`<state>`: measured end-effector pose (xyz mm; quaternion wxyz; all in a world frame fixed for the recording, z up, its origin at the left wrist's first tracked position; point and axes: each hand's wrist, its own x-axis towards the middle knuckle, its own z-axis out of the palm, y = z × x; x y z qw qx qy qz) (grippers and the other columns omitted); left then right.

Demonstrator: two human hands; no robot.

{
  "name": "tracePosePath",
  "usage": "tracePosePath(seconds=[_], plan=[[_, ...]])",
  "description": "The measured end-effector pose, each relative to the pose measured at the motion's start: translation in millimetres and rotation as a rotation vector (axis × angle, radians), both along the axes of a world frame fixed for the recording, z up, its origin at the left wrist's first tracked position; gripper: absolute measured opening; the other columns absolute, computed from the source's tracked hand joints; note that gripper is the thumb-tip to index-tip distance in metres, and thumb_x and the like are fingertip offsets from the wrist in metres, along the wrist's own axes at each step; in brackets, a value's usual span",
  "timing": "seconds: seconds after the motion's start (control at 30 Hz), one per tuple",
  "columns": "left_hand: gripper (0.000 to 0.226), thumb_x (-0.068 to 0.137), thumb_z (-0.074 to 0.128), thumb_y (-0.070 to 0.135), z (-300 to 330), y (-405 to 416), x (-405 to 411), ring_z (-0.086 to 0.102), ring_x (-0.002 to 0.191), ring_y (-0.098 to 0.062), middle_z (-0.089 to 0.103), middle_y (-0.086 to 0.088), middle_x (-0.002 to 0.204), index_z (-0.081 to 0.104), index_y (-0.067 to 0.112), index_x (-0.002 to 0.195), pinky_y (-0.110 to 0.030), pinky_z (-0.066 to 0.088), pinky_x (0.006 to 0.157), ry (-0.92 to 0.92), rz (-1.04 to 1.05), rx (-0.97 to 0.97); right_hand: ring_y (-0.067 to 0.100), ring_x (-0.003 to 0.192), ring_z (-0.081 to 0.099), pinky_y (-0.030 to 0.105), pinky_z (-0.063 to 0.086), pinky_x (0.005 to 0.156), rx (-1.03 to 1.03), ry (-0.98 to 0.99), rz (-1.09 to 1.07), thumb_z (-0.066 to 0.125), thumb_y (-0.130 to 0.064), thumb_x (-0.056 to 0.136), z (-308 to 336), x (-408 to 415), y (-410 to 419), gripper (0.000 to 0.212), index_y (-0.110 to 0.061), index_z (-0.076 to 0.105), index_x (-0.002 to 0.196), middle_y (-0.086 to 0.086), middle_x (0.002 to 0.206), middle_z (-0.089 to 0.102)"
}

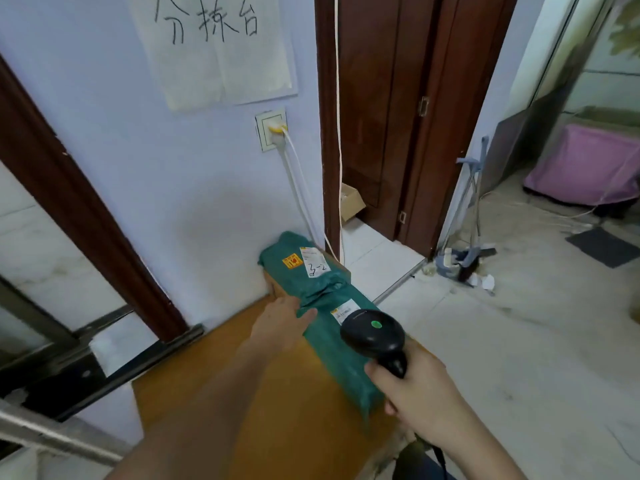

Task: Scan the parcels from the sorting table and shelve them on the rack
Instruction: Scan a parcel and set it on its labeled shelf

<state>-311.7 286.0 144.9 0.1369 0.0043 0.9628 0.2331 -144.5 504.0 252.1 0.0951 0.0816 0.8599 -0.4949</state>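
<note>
Two green plastic-wrapped parcels lie on the wooden sorting table (221, 375). The far green parcel (298, 271) sits against the wall on a cardboard box and carries a white label and a yellow sticker. The near green parcel (341, 362) stretches along the table's right edge, with a white label at its far end. My left hand (282, 323) reaches to the near parcel's far left edge, thumb pressing on the wrap. My right hand (415, 389) grips a black barcode scanner (375, 336) whose head hovers just over that parcel's label.
A handwritten paper sign (214, 46) hangs on the wall above a socket (272, 128) with white cables running down. A brown door (398, 116) stands right of the table, a small carton (349, 202) at its foot. A broom and dustpan (464, 251) lean beyond, near a pink bin (585, 164).
</note>
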Motion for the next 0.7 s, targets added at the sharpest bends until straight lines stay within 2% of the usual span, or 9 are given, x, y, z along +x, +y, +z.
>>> tracePosePath(seconds=[0.07,0.13,0.27,0.4,0.47,0.57,0.63,0.7], plan=[[0.053,0.100,0.049,0.067,-7.5,9.0,-21.4,0.062,0.113,-0.024,0.066,0.000,0.125,0.063,0.022,0.125,-0.044,0.053,0.099,-0.017,0.046,0.020,0.002,0.043,0.061,0.013,0.044,0.046,0.033,-0.023,0.049,0.063,-0.031,0.094,-2.3,-31.7,8.3,0.009,-0.025,0.056,0.093,-0.001,0.063,0.064],[0.052,0.099,0.054,0.064,-18.9,15.6,-40.3,0.064,0.113,-0.024,0.066,0.000,0.124,0.061,0.022,0.127,-0.045,0.054,0.099,-0.041,0.137,0.106,0.001,0.042,0.060,0.013,0.043,0.045,0.025,-0.037,0.070,0.063,-0.031,0.094,-6.4,-60.7,12.0,0.011,-0.023,0.056,0.090,-0.001,0.064,0.063],[0.079,0.079,0.062,0.076,-63.3,19.7,-83.3,0.067,0.117,-0.022,0.066,0.002,0.135,0.054,0.025,0.139,-0.049,0.057,0.102,-0.115,0.421,0.414,0.007,0.049,0.064,0.020,0.048,0.050,-0.033,-0.089,0.117,0.063,-0.029,0.095,-17.1,-106.4,13.5,0.007,-0.027,0.056,0.093,0.000,0.067,0.064],[0.083,0.089,0.074,0.062,-83.2,30.6,-113.9,0.067,0.118,-0.030,0.063,-0.009,0.136,0.046,0.008,0.146,-0.047,0.057,0.100,-0.196,0.774,0.707,0.009,0.053,0.065,0.017,0.049,0.050,-0.063,-0.155,0.124,0.062,-0.028,0.095,-33.3,-139.7,14.5,0.008,-0.029,0.055,0.097,0.001,0.070,0.066],[0.091,0.084,0.076,0.067,-94.8,31.6,-128.5,0.067,0.112,-0.032,0.064,-0.012,0.131,0.047,0.004,0.143,-0.047,0.058,0.095,-0.240,0.905,0.796,0.007,0.049,0.064,0.015,0.049,0.050,-0.059,-0.175,0.131,0.064,-0.029,0.094,-43.6,-151.1,17.5,0.009,-0.028,0.056,0.099,-0.001,0.064,0.065],[0.106,0.070,0.080,0.078,-112.6,27.4,-150.7,0.069,0.103,-0.030,0.068,-0.011,0.124,0.052,0.004,0.140,-0.043,0.058,0.082,-0.290,0.998,0.885,0.003,0.043,0.060,0.011,0.044,0.046,-0.053,-0.228,0.146,0.064,-0.029,0.094,-55.5,-163.9,23.5,0.009,-0.025,0.055,0.096,0.001,0.062,0.065],[0.114,0.059,0.083,0.083,-125.3,24.5,-163.5,0.070,0.103,-0.030,0.071,-0.010,0.121,0.057,0.006,0.139,-0.045,0.060,0.088,-0.310,1.019,0.910,0.003,0.042,0.060,0.012,0.045,0.046,-0.052,-0.254,0.134,0.065,-0.027,0.093,-62.5,-171.3,27.4,0.009,-0.023,0.056,0.093,0.002,0.061,0.065],[0.113,0.057,0.084,0.082,-130.6,22.2,-171.2,0.069,0.106,-0.031,0.070,-0.011,0.123,0.059,0.006,0.137,-0.047,0.059,0.094,-0.319,1.033,0.872,0.003,0.042,0.060,0.012,0.046,0.046,-0.066,-0.282,0.105,0.066,-0.027,0.093,-68.9,-176.8,31.0,0.009,-0.024,0.057,0.093,0.001,0.061,0.065]])
